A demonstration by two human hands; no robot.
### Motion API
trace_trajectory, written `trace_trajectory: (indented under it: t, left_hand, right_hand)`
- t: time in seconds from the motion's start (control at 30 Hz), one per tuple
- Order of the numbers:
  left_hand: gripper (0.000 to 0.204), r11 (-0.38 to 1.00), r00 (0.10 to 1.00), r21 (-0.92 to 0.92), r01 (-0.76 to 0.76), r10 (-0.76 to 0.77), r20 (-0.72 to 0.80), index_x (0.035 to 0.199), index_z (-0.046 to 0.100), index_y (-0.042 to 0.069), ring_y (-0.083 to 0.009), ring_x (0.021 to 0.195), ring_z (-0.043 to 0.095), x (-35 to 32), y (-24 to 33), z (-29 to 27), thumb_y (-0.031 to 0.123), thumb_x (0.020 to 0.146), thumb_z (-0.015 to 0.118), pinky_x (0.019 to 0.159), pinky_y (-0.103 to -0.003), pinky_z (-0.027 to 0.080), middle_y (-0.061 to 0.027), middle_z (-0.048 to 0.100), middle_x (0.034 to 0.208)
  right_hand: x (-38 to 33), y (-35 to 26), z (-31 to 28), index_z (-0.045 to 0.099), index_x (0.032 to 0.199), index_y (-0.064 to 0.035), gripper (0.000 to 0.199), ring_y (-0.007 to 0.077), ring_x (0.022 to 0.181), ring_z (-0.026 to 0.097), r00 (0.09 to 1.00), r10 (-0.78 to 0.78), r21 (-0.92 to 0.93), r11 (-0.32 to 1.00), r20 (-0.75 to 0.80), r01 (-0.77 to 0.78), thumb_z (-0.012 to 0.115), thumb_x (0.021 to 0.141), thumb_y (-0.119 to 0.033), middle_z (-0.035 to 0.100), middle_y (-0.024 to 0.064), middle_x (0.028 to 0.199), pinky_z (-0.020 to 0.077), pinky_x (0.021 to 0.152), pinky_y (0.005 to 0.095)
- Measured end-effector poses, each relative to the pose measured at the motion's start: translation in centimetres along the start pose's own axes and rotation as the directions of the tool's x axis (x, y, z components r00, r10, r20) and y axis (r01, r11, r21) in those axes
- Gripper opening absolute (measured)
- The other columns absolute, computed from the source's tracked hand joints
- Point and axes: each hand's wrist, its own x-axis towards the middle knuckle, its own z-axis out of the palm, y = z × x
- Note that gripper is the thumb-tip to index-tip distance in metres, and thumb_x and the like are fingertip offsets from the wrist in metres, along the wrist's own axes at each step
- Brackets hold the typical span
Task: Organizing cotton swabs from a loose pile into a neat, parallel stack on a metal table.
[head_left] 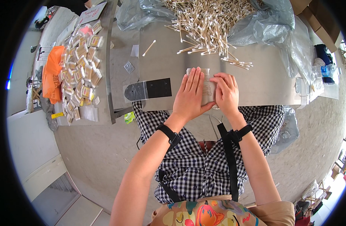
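A row of cotton swabs [206,89] lies side by side on the metal tabletop [263,88] near its front edge. My left hand [188,94] rests flat over the left part of this row, fingers straight and close together. At the row's right end is my right hand [227,92], its fingers bent inward and closed; what they grip, if anything, is hidden. Beyond the hands spreads a big heap of loose cotton swabs [210,24]. A few stray swabs [237,63] lie at its near right side, and a single swab [149,48] lies off to the left.
Left of my hand lies a black strip partly inside a clear bag [137,91]. Many packed swab bundles [80,71] cover the left table beside an orange bag [51,81]. Crumpled clear plastic [271,26] flanks the heap. Cardboard boxes [320,26] stand far right.
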Motion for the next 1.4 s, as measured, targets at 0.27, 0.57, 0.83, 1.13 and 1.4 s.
trace_trajectory:
  t: [0.27,0.57,0.83,1.13,1.4]
  left_hand:
    - [0.104,1.000,1.000,0.001,0.000,0.000,-0.013,0.148,0.028,-0.009,-0.0356,0.149,0.022,0.0,0.0,0.1,0.068,0.084,0.056,0.121,-0.048,0.020,-0.0249,0.026,0.157]
    - [0.103,1.000,0.999,-0.011,0.001,-0.001,-0.033,0.148,0.029,-0.009,-0.0359,0.148,0.023,0.0,0.1,0.0,0.067,0.084,0.058,0.120,-0.048,0.021,-0.0252,0.028,0.156]
    - [0.104,0.999,0.999,-0.036,-0.003,0.001,-0.036,0.148,0.028,-0.009,-0.0361,0.148,0.023,0.0,0.0,-0.1,0.064,0.083,0.062,0.120,-0.049,0.022,-0.0252,0.026,0.157]
    - [0.104,0.997,0.999,-0.075,0.007,-0.010,-0.036,0.147,0.030,-0.010,-0.0370,0.148,0.023,-0.1,-0.1,-0.1,0.065,0.082,0.061,0.120,-0.049,0.023,-0.0258,0.027,0.157]
    - [0.098,0.990,0.997,-0.138,0.005,-0.015,-0.073,0.148,0.030,-0.008,-0.0375,0.147,0.026,-0.2,0.1,-0.4,0.059,0.084,0.062,0.120,-0.051,0.020,-0.0252,0.030,0.156]
  right_hand:
    - [-0.1,0.2,0.0,0.066,0.100,-0.0099,0.030,0.0275,0.102,0.056,0.999,-0.038,-0.010,0.999,0.031,0.038,0.058,0.076,0.004,0.059,0.0039,0.110,0.0478,0.088,0.0402]
    - [0.2,-0.2,0.1,0.065,0.105,-0.0107,0.030,0.0272,0.104,0.056,1.000,0.008,-0.041,0.999,0.021,-0.007,0.058,0.079,0.002,0.059,0.0035,0.113,0.0467,0.090,0.0401]
    - [0.2,-0.1,0.0,0.065,0.105,-0.0106,0.029,0.0275,0.105,0.055,0.999,0.013,-0.008,1.000,0.031,-0.013,0.058,0.080,0.002,0.059,0.0040,0.115,0.0462,0.092,0.0407]
    - [1.0,-0.3,0.3,0.068,0.098,-0.0105,0.020,0.0288,0.102,0.056,0.998,0.050,0.012,0.999,0.031,-0.050,0.061,0.082,0.000,0.060,0.0050,0.115,0.0460,0.092,0.0417]
    - [5.0,-0.5,0.6,0.069,0.089,-0.0094,0.010,0.0258,0.100,0.056,0.997,-0.054,-0.131,0.990,0.047,0.060,0.070,0.080,-0.007,0.060,0.0041,0.114,0.0456,0.088,0.0402]
